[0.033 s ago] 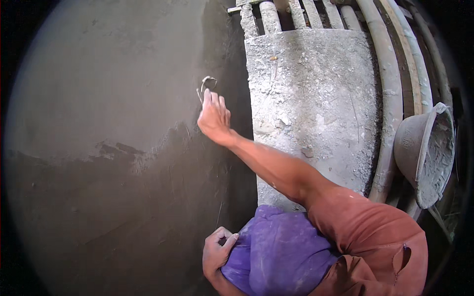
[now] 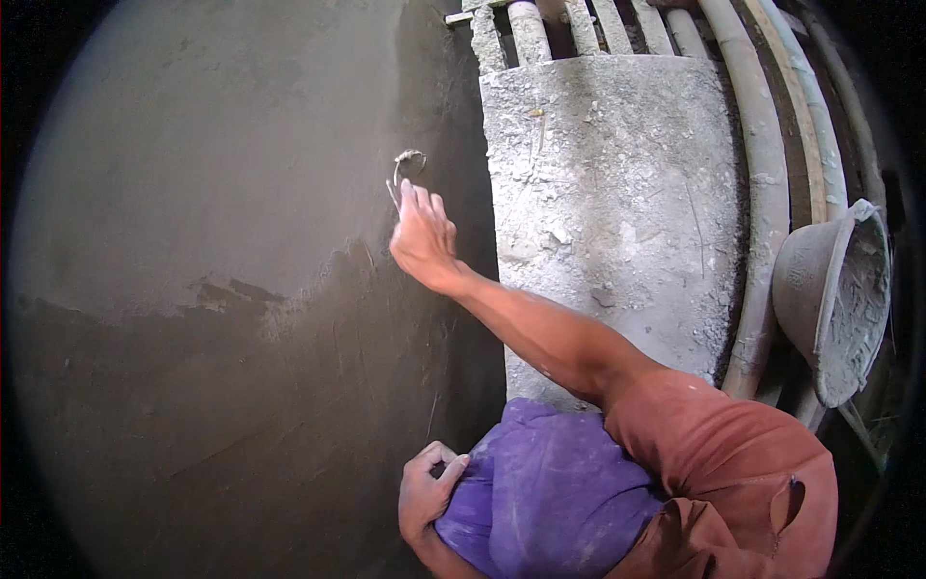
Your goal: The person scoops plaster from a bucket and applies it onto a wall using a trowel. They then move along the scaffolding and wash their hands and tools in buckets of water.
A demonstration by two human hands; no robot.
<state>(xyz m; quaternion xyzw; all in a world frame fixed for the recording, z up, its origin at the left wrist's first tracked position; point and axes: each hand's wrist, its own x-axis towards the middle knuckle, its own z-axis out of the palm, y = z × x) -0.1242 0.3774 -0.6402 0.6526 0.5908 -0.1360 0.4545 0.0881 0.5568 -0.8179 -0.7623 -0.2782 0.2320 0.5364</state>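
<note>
Apparently in hand: fingertip work at the small ringed opening (image 2: 411, 165) in the grey plastered surface (image 2: 241, 174), just above the fingertips of the right hand (image 2: 424, 234). Fingers bunched low against the opening, with a thin stick (image 2: 392, 195) just to their left; no telling whether pinched or merely touched. Well below that grip, the left hand (image 2: 424, 492), curled at the edge of a purple cloth (image 2: 569, 482), thumb bent toward forefinger; impossible to tell about a hold there. Next, as a judgement, a call for light, steady fingertip pressure without smearing the damp-looking surface. Right of the grip, a pale crusted board (image 2: 617, 193); farther right, a mortar-coated basin (image 2: 820, 299). Compared with the earlier frame, right fingers slightly lower, left hand and cloth practically unmoved.
</note>
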